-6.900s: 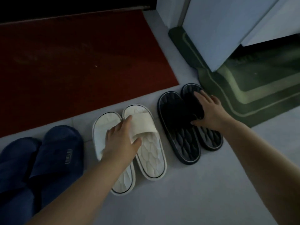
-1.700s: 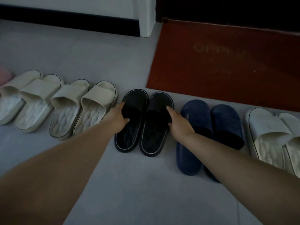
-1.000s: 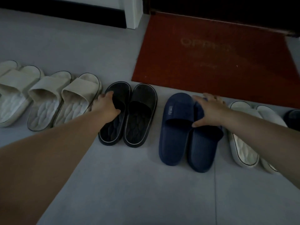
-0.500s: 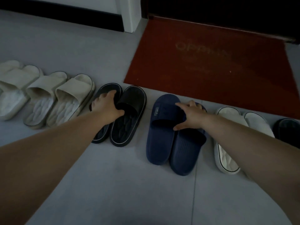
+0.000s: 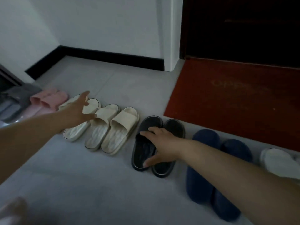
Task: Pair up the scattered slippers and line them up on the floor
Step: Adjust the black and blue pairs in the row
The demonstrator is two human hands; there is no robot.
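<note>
The right hand [image 5: 162,143] lies spread over the black pair [image 5: 174,129], fingers on the left slipper's strap and thumb down near its heel. The left hand [image 5: 76,111], fingers straight and apart, is over the leftmost cream pair [image 5: 92,104] in the row; whether it touches them is unclear.

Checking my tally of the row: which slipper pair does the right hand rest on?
The black pair, flanked by the beige pair and the navy pair. The right hand lies spread across it; the left hand reaches over the cream pair.
</note>
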